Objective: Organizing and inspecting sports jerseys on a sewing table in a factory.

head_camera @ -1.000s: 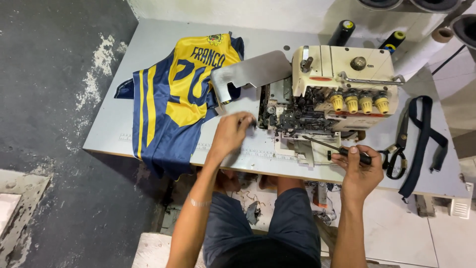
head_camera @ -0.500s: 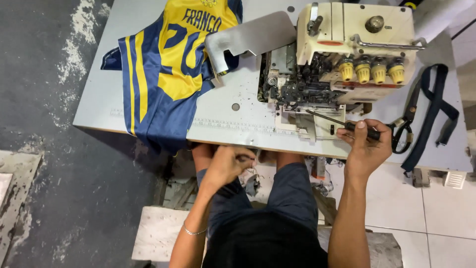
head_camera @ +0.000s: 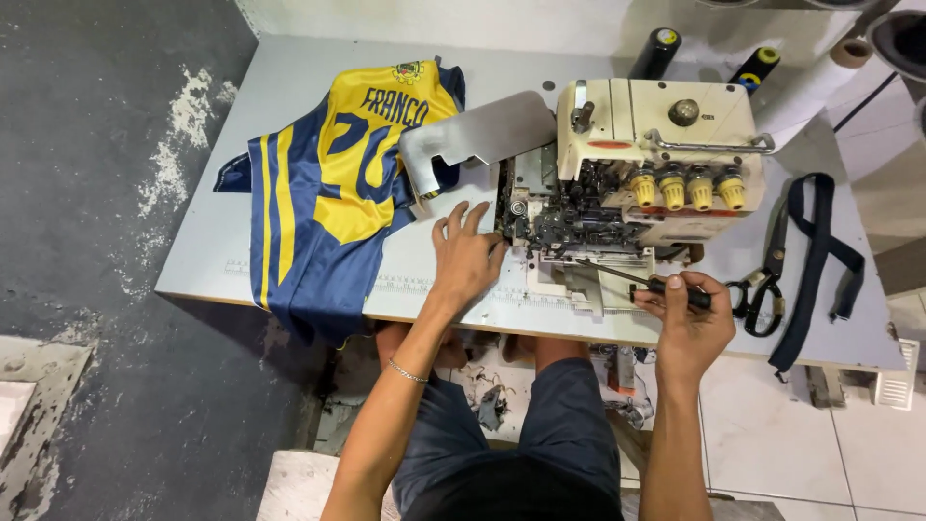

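The right hand (head_camera: 687, 323) should keep its grip closed on the screwdriver (head_camera: 644, 282) aimed into the overlock machine (head_camera: 637, 174), while the open left hand (head_camera: 466, 259) braces flat on the worktop (head_camera: 318, 77).

Grey table (head_camera: 289, 87) bears jersey (head_camera: 328, 193), sewing machine (head_camera: 637, 164) (scissors (head_camera: 757, 289) too).

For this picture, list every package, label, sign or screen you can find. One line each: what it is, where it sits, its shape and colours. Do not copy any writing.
Printed lettering and number on the yellow and navy jersey, left on the table: navy on yellow.
Small round crest at the jersey's collar: yellow and dark.
Thin red label strip on the cream sewing machine.
No packages, signs or screens.
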